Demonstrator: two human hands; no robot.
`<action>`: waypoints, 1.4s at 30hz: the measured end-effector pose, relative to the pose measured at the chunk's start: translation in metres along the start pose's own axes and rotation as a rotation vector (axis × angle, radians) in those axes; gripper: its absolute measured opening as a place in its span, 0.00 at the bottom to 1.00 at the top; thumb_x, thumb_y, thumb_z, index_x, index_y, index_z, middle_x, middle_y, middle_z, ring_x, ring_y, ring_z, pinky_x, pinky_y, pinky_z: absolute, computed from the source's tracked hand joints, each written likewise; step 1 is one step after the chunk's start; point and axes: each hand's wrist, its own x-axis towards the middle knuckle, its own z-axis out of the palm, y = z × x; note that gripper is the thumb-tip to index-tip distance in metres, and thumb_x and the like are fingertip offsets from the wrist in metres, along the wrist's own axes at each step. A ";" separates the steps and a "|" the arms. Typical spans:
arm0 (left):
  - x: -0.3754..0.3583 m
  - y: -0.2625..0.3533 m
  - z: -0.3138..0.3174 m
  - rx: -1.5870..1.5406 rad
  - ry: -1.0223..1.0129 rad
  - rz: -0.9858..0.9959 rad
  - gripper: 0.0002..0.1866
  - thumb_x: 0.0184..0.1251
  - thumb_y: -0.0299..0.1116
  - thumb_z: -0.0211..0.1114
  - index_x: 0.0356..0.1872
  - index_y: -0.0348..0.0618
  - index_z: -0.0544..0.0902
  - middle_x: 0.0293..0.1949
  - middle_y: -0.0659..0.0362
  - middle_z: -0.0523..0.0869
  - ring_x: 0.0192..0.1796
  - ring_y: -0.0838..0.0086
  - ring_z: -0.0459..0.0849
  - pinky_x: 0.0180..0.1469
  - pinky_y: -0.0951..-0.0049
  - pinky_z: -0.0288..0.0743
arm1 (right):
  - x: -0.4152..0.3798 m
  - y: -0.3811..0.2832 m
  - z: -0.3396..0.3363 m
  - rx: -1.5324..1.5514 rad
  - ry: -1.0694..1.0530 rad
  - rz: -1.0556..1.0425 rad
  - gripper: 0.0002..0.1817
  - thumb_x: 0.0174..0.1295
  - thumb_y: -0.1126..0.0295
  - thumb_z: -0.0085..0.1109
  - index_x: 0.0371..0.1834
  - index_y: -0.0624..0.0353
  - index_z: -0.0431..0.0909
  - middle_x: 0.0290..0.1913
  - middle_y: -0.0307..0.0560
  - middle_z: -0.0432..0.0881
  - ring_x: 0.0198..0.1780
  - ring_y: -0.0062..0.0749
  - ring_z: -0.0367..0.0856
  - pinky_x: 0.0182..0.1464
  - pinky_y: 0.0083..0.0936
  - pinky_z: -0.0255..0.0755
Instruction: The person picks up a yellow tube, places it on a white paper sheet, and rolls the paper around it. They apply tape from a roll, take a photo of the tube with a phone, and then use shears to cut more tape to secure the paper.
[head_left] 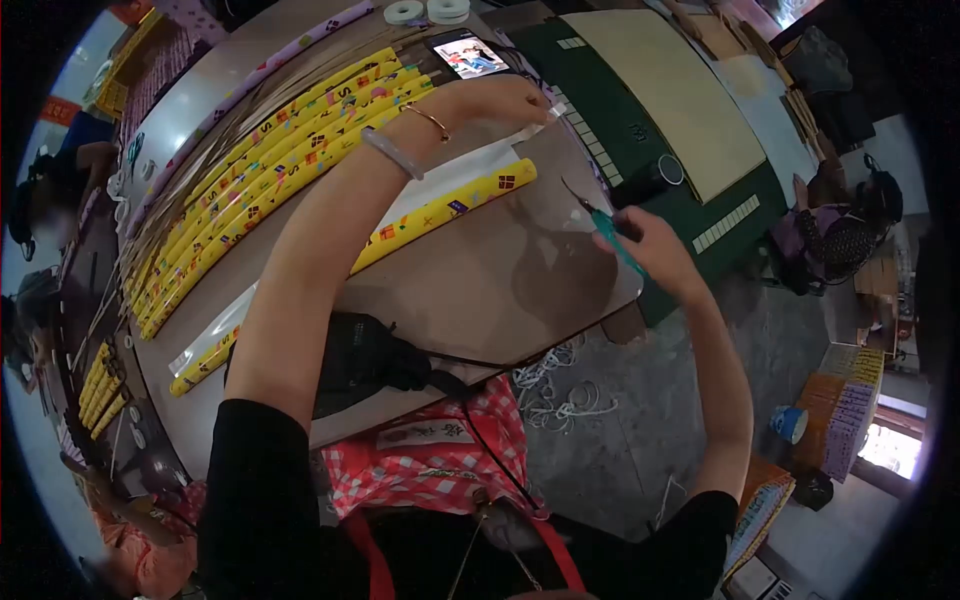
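Note:
My right hand (pixel 652 250) is closed around scissors (pixel 618 243) with teal handles, their blades pointing up and left over the table. Stretched across the table, my left hand (pixel 512 100) has its fingers pinched together beside a row of short white strips (pixel 590 137) on the green mat's edge. A small pale piece shows at its fingertips, too small to name. Beneath my left forearm lies a partly unrolled yellow patterned wrapping paper roll (pixel 450 210), its white inner side showing. Several finished yellow rolls (pixel 290 140) lie side by side further left.
A lit phone (pixel 470 56) and white tape rolls (pixel 447 11) sit at the back. On the green mat (pixel 740 215) are a cream sheet (pixel 665 90) and a dark cylinder (pixel 650 180). A black bag (pixel 365 360) rests at the near edge. Other people sit left and right.

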 end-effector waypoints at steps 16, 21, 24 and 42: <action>-0.011 -0.045 0.004 -0.331 0.056 0.012 0.24 0.64 0.50 0.53 0.45 0.35 0.75 0.36 0.56 0.80 0.39 0.76 0.78 0.43 0.76 0.71 | 0.087 -0.013 -0.009 -0.319 -0.124 -0.026 0.24 0.47 0.49 0.64 0.30 0.63 0.77 0.27 0.43 0.76 0.29 0.24 0.72 0.30 0.21 0.64; -0.014 -0.041 0.005 -0.315 0.076 0.006 0.24 0.65 0.49 0.53 0.46 0.35 0.75 0.37 0.56 0.80 0.39 0.76 0.78 0.44 0.77 0.71 | 0.095 -0.009 -0.008 -0.425 -0.095 -0.064 0.26 0.44 0.46 0.64 0.29 0.63 0.77 0.27 0.45 0.75 0.29 0.28 0.73 0.31 0.23 0.65; -0.015 -0.043 0.007 -0.423 0.121 0.037 0.23 0.65 0.48 0.54 0.46 0.35 0.75 0.37 0.56 0.80 0.39 0.77 0.78 0.44 0.78 0.71 | 0.092 -0.019 -0.012 -0.375 -0.137 0.008 0.26 0.45 0.46 0.63 0.29 0.62 0.77 0.28 0.46 0.77 0.30 0.30 0.74 0.32 0.24 0.66; -0.024 -0.038 0.010 -0.583 0.170 0.036 0.21 0.64 0.43 0.57 0.49 0.34 0.74 0.42 0.56 0.79 0.42 0.77 0.77 0.48 0.80 0.71 | 0.100 -0.036 -0.012 -0.556 -0.117 -0.123 0.26 0.44 0.51 0.58 0.35 0.65 0.76 0.33 0.58 0.79 0.35 0.46 0.79 0.38 0.34 0.72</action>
